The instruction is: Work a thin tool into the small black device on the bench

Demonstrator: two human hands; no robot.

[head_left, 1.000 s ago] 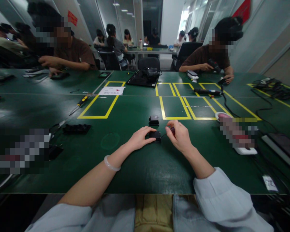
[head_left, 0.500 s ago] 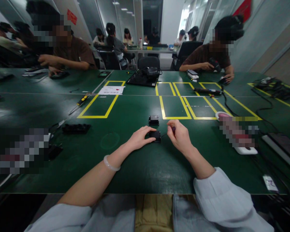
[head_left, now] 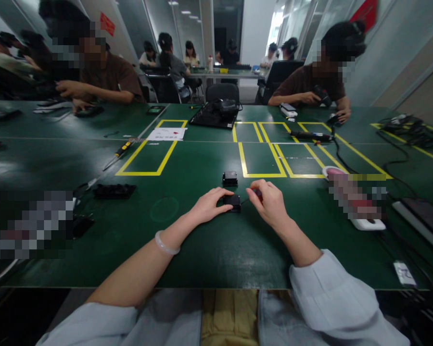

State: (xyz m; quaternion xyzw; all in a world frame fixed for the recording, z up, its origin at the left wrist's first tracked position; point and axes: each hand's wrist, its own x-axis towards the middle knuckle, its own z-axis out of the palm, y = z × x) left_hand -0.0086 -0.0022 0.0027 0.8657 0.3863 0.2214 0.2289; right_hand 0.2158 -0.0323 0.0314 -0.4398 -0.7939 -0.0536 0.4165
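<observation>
My left hand [head_left: 211, 206] grips a small black block-shaped part [head_left: 233, 203] on the green table, with its thumb at the near side and fingers at the far side. My right hand [head_left: 269, 202] is closed round the dark handle of a small screwdriver [head_left: 244, 200]. Its thin shaft points left and meets the right side of the held part; the tip is too small to make out. Just beyond my left fingers stands a second, similar black block [head_left: 230, 179], untouched.
A black ridged part [head_left: 114, 191] lies to the left, near a yellow-and-black screwdriver [head_left: 123, 149]. Yellow tape rectangles [head_left: 264, 176] mark the table. On the right are a white-edged device [head_left: 368, 224] and cables [head_left: 413, 137]. Two co-workers sit across the table.
My right fingers have shifted slightly on the screwdriver handle. The left hand and the black part stay in place.
</observation>
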